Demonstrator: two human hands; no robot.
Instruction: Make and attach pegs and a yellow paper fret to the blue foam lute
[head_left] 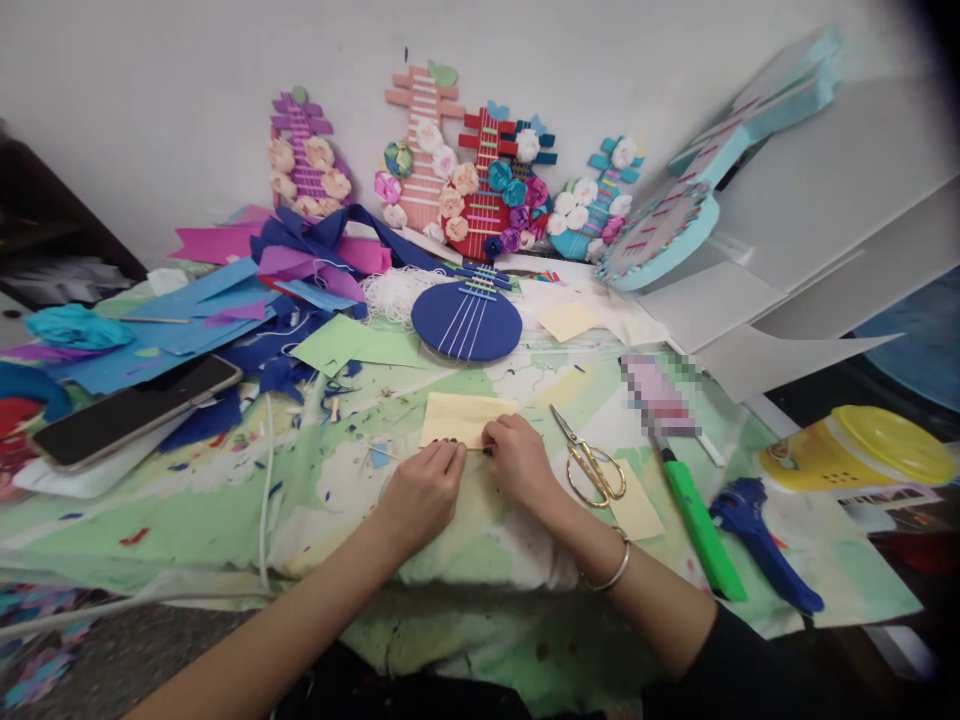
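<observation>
Near the table's front, my left hand (pixel 429 493) and my right hand (pixel 520 458) are closed side by side, fingertips pinching the near edge of a pale yellow paper (pixel 459 412). Between the fingertips this edge looks like a thin, narrow strip or roll; the fingers hide its ends. The rest of the sheet lies flat just beyond the hands. Gold-handled scissors (pixel 598 474) rest to the right of my right hand, partly over another yellow paper piece (pixel 640 508). Straight ahead lies a dark blue paper lute (pixel 466 322) with white strings.
On the right are a green-handled knife (pixel 701 525), a blue glue gun (pixel 765 545) and a yellow-lidded tub (pixel 855 450). A phone (pixel 139 412) and coloured paper scraps (pixel 187 310) cover the left. Several decorated paper instruments (pixel 480 190) lean on the back wall. A white cable (pixel 267 490) crosses the front edge.
</observation>
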